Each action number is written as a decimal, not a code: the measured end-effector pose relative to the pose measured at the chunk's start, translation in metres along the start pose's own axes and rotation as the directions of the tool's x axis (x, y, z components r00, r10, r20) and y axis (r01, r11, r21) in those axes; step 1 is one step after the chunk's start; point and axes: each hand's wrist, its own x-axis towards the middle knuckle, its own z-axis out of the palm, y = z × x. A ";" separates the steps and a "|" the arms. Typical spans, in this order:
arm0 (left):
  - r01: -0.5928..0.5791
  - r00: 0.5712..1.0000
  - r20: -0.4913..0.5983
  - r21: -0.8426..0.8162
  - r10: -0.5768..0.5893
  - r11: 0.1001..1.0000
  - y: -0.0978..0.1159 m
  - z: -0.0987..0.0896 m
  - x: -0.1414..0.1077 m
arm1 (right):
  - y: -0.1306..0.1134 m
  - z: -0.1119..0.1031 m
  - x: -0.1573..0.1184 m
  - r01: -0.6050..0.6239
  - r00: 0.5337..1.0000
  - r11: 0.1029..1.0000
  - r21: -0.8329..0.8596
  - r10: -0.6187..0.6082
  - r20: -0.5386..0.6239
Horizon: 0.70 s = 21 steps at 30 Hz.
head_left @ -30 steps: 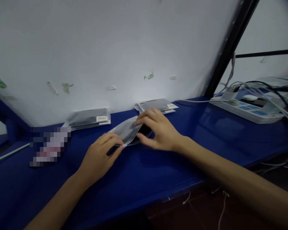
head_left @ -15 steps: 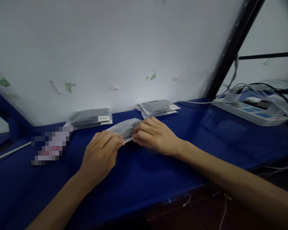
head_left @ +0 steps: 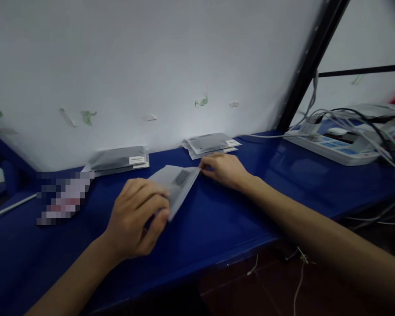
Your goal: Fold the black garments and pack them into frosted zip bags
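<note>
A pale translucent plastic bag point(head_left: 174, 186) with dark printed lines is tilted above the blue table between my hands. My right hand point(head_left: 222, 169) pinches its far right corner between thumb and fingers. On the near left side, the curled fingers of my left hand point(head_left: 140, 217) close round the edge, hiding that corner; their tips are slightly blurred. Behind my right hand, flat grey bags point(head_left: 210, 144) with white labels lie stacked against the wall. Another stack of labelled grey bags point(head_left: 118, 159) sits behind my left hand.
A white power strip point(head_left: 339, 149) with tangled cables point(head_left: 365, 123) occupies the table's right. At left lies a pixelated pinkish item point(head_left: 66, 197), near a white cable point(head_left: 13, 207). The white wall point(head_left: 171, 66) rises behind the table point(head_left: 213, 219), whose front edge drops to a dark floor.
The bag has turned, its printed side now more visible and its near edge lower. My hands are farther apart; the right has shifted to the corner, and the left has moved slightly nearer me.
</note>
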 end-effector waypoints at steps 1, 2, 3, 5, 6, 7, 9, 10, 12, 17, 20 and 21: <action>0.009 0.995 0.096 -0.046 -0.005 0.999 0.001 0.000 0.002 | -0.005 0.002 0.000 0.034 0.999 0.998 0.045 -0.036 0.030; 0.037 0.980 0.197 -0.065 -0.023 0.997 0.002 0.001 0.004 | -0.009 0.005 0.000 0.070 0.996 0.993 0.091 -0.076 0.054; 0.080 0.953 0.297 -0.052 -0.061 0.995 0.001 0.002 0.006 | -0.014 0.007 0.000 0.099 0.992 0.986 0.134 -0.109 0.068; 0.169 0.866 0.470 0.039 -0.167 0.985 -0.003 0.008 0.009 | -0.020 0.011 -0.001 0.121 0.988 0.972 0.200 -0.138 0.075; 0.202 0.815 0.536 0.093 -0.221 0.975 -0.007 0.011 0.009 | -0.022 0.012 -0.001 0.117 0.988 0.969 0.219 -0.136 0.076; 0.230 0.767 0.582 0.143 -0.269 0.963 -0.010 0.015 0.008 | -0.023 0.012 -0.001 0.103 0.990 0.968 0.229 -0.123 0.075; 0.276 0.698 0.624 0.219 -0.352 0.936 -0.018 0.020 0.005 | -0.021 0.012 -0.001 0.053 0.995 0.974 0.221 -0.070 0.071; 0.300 0.675 0.628 0.247 -0.388 0.921 -0.021 0.022 0.003 | -0.019 0.012 -0.001 0.020 0.997 0.977 0.211 -0.035 0.071; 0.344 0.641 0.628 0.279 -0.441 0.897 -0.025 0.024 0.000 | -0.016 0.011 -0.001 -0.047 0.997 0.980 0.191 0.034 0.070; 0.423 0.562 0.660 0.289 -0.499 0.859 -0.020 0.022 0.000 | -0.012 0.011 0.000 -0.104 0.992 0.976 0.192 0.087 0.096; 0.479 0.545 0.641 0.291 -0.541 0.828 -0.014 0.017 0.004 | -0.011 0.012 0.001 -0.100 0.992 0.973 0.207 0.080 0.101; 0.494 0.545 0.623 0.301 -0.561 0.815 -0.015 0.015 0.005 | -0.011 0.012 0.001 -0.097 0.992 0.972 0.215 0.076 0.101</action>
